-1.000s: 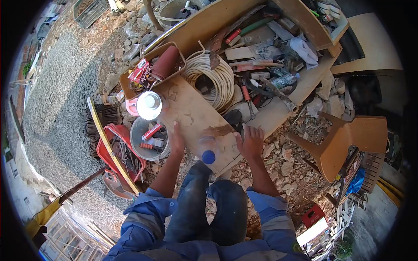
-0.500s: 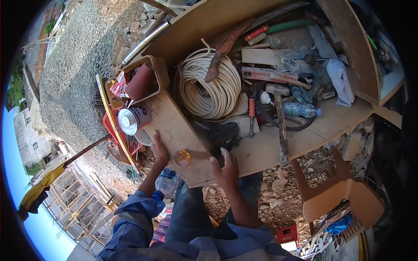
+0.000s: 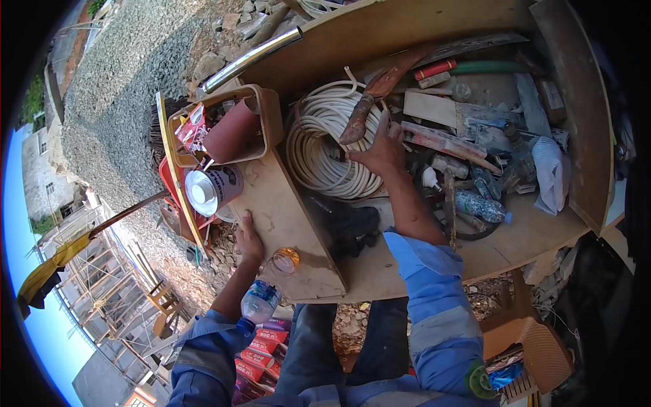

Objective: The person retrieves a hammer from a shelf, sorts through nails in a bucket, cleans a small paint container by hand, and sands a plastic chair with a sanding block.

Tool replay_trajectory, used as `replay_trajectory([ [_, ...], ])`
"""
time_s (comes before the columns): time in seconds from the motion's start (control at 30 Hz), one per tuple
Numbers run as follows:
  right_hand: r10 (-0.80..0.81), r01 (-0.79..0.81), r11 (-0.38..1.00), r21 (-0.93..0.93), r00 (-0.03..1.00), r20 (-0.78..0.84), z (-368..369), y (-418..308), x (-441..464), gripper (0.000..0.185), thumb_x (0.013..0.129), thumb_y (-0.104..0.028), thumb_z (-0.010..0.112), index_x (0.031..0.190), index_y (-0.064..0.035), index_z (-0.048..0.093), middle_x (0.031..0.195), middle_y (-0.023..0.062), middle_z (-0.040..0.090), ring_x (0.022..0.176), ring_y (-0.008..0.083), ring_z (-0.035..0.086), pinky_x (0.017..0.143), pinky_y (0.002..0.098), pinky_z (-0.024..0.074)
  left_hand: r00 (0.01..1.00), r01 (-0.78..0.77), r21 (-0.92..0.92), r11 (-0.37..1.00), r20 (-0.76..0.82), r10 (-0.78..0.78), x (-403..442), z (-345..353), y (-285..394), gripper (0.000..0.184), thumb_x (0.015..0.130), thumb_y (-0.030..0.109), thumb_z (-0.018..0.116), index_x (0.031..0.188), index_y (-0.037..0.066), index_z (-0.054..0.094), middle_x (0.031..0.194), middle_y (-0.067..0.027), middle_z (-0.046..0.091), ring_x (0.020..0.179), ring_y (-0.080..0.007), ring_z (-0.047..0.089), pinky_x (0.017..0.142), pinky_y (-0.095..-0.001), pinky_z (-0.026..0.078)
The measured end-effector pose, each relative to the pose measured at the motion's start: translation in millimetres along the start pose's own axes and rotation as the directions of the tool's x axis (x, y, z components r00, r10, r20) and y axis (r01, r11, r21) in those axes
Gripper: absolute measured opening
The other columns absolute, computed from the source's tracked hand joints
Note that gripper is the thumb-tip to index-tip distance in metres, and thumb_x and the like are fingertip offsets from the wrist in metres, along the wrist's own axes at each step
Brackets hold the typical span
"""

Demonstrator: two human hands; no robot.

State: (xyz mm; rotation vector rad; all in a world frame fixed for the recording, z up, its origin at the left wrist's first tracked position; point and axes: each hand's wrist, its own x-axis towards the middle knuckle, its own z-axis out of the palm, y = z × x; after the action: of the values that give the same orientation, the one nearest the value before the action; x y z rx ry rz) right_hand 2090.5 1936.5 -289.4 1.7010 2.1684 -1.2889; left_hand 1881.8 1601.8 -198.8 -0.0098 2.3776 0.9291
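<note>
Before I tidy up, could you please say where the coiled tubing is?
In the head view, the coiled tubing lies near the centre, between the tan bin and the right hand.

L hand (image 3: 249, 240) low, fingers (image 3: 246, 221) extended, R forearm (image 3: 415, 211) reaching fwd, R hand (image 3: 382, 150) farther out (thumb (image 3: 357, 157) apart from fingers)

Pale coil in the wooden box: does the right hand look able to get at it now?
Probably yes: the right hand is at the edge of the pale coil, whose near side looks uncovered, though a wooden-handled tool lies across its upper right.
</note>
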Motion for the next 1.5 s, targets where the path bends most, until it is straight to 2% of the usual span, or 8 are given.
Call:
replay_trajectory([
  [0.23,-0.027,0.027,0.999,0.037,0.999,-0.022,-5.8,-3.8,-29.1,0.109,0.062,-0.048,0.092,0.142,-0.0016,0.034,0.136,0.0253,0.042,0.131,0.0419,0.041,0.11,0.0486,0.038,0.994,-0.112,-0.058,0.992,-0.004,0.112,-19.1,17.4,39.4,0.065,0.103,0.049,0.053,0.134,-0.009,0.055,0.122,-0.018,0.065,0.108,-0.0234,0.063,0.096,-0.0363,0.049],
  [0.37,0.026,0.024,0.962,0.27,0.983,-0.182,18.6,41.5,19.5,0.102,0.076,-0.061,0.077,0.142,0.0091,0.043,0.15,0.0298,0.035,0.142,0.0446,0.032,0.117,0.0495,0.0307,0.991,-0.118,-0.108,0.987,0.046,0.124,-9.7,13.0,24.6,0.066,0.103,0.049,0.052,0.136,-0.008,0.053,0.125,-0.018,0.063,0.11,-0.0242,0.062,0.096,-0.0365,0.049],
  [0.53,0.079,-0.026,0.647,0.762,0.996,-0.033,25.8,69.0,80.9,0.108,0.081,-0.066,0.069,0.149,0.0106,0.036,0.154,0.0336,0.037,0.146,0.043,0.034,0.119,0.0428,0.028,0.991,-0.095,-0.149,0.984,0.08,0.108,-3.0,13.4,18.6,0.07,0.103,0.053,0.051,0.133,-0.01,0.054,0.123,-0.0207,0.062,0.11,-0.0248,0.06,0.095,-0.037,0.049],
  [0.63,0.097,-0.082,0.639,0.765,0.995,0.026,43.1,45.7,70.3,0.104,0.078,-0.065,0.073,0.148,0.0043,0.041,0.149,0.0322,0.043,0.14,0.0446,0.04,0.117,0.044,0.0306,0.997,-0.079,-0.046,0.996,0.012,0.08,-5.8,8.6,13.6,0.071,0.101,0.054,0.053,0.13,-0.011,0.055,0.12,-0.0205,0.063,0.106,-0.0249,0.061,0.093,-0.0369,0.05],
  [0.73,-0.064,0.117,0.926,0.358,0.986,-0.157,40.2,27.0,11.7,0.096,0.075,-0.065,0.077,0.138,0.0017,0.049,0.138,0.0309,0.05,0.132,0.0441,0.046,0.112,0.0467,0.0362,0.996,-0.075,-0.135,0.988,0.046,0.082,-15.7,16.5,35.0,0.07,0.101,0.053,0.055,0.128,-0.012,0.056,0.117,-0.0196,0.065,0.102,-0.0243,0.063,0.09,-0.0364,0.051],
  [0.87,-0.207,0.257,0.856,0.449,0.965,-0.158,44.8,-9.3,-65.0,0.085,0.072,-0.055,0.084,0.127,0.0006,0.052,0.13,0.0247,0.05,0.125,0.0426,0.049,0.102,0.0493,0.043,0.999,-0.043,-0.013,0.999,-0.016,0.043,-18.8,17.2,41.8,0.068,0.101,0.052,0.056,0.128,-0.011,0.057,0.115,-0.0191,0.066,0.1,-0.0238,0.064,0.089,-0.0358,0.052],
  [1.17,-0.415,0.438,0.873,0.216,0.898,-0.144,124.7,-36.7,-121.5,0.064,0.071,-0.003,0.072,0.131,-0.0006,0.049,0.132,0.0219,0.052,0.121,0.0409,0.051,0.102,0.0482,0.0421,0.998,-0.059,-0.02,0.998,-0.02,0.059,-12.4,12.7,31.0,0.07,0.101,0.053,0.054,0.128,-0.011,0.058,0.116,-0.0189,0.067,0.103,-0.0236,0.063,0.091,-0.0351,0.05],
  [1.5,-0.384,0.392,0.906,0.159,0.92,-0.079,100.0,-40.8,-122.9,0.074,0.077,-0.01,0.069,0.143,0.0038,0.039,0.136,0.0248,0.052,0.129,0.0408,0.047,0.11,0.0517,0.0333,0.997,-0.074,0.032,0.997,-0.001,0.074,1.6,4.9,3.8,0.08,0.099,0.059,0.053,0.129,-0.015,0.056,0.116,-0.0243,0.066,0.105,-0.0315,0.063,0.097,-0.0402,0.048],
])
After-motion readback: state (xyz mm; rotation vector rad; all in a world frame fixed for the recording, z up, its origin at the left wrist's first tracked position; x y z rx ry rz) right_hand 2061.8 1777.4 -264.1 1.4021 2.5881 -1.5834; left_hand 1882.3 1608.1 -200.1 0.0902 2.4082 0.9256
